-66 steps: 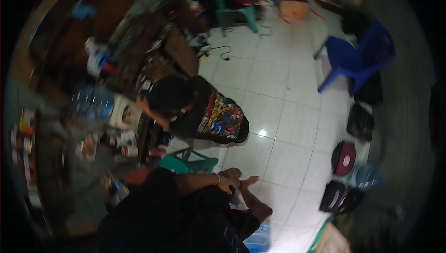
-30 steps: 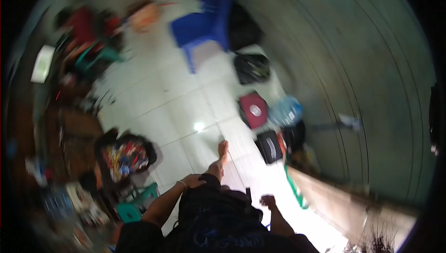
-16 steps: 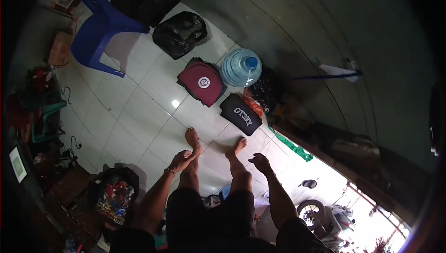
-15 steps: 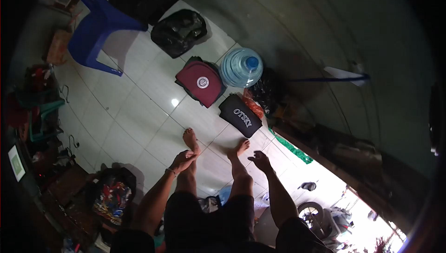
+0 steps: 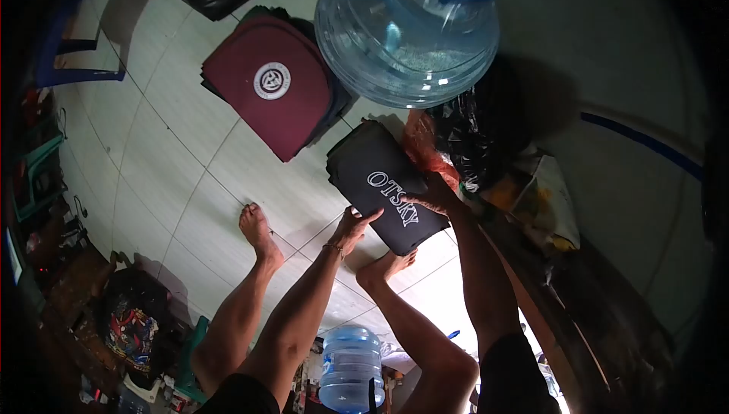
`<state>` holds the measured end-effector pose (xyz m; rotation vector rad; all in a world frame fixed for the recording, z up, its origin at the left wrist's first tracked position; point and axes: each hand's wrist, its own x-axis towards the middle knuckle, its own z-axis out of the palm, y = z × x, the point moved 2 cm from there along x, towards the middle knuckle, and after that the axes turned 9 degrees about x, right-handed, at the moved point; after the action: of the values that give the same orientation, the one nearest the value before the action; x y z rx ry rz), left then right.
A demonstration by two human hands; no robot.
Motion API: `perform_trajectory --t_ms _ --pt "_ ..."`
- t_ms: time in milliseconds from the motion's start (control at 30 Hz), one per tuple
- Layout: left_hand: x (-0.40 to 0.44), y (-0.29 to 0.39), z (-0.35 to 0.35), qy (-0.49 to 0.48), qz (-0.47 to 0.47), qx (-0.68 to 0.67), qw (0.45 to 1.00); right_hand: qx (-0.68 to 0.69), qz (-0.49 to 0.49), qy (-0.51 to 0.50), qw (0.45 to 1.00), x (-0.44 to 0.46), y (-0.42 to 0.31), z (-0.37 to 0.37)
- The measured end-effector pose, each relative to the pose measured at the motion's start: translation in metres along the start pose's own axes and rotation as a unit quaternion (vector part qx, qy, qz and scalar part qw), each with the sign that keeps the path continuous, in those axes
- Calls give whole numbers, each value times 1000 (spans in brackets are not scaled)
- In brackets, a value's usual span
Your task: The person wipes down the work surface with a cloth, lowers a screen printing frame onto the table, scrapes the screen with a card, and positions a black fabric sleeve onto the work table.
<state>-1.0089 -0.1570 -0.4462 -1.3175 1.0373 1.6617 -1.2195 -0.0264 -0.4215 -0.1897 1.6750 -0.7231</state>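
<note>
A stack of black folded cloth (image 5: 364, 159) printed with white "OTSKY" lettering lies on the tiles, close to my right foot. My left hand (image 5: 351, 229) grips its near left edge, thumb over the top and fingers partly hidden at the side. On the opposite edge, my right hand (image 5: 435, 194) takes hold with the thumb lying across the lettering; its other fingers are largely out of sight. Beyond it, to the left, sits a pile of maroon folded cloth (image 5: 254, 53) with a round white emblem, darker pieces showing underneath.
A large clear blue water jug (image 5: 402, 49) stands past the black stack, beside black plastic bags (image 5: 482, 129) and an orange-red bag (image 5: 425, 144). Another water jug (image 5: 351, 368) is near my legs. A blue plastic chair (image 5: 49, 42) is far left; a wooden ledge (image 5: 524, 292) runs along the right.
I have bent down, and the floor items appear much larger. Both hands have moved from hanging in the air to the two sides of the black cloth stack and taken hold.
</note>
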Motion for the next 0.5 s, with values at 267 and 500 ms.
perform_trajectory --t_ms 267,500 --pt "29 0 33 -21 94 -363 927 17 -114 6 993 35 43 -2" --pt "12 5 33 47 25 -332 942 113 -18 -88 990 32 26 -1"
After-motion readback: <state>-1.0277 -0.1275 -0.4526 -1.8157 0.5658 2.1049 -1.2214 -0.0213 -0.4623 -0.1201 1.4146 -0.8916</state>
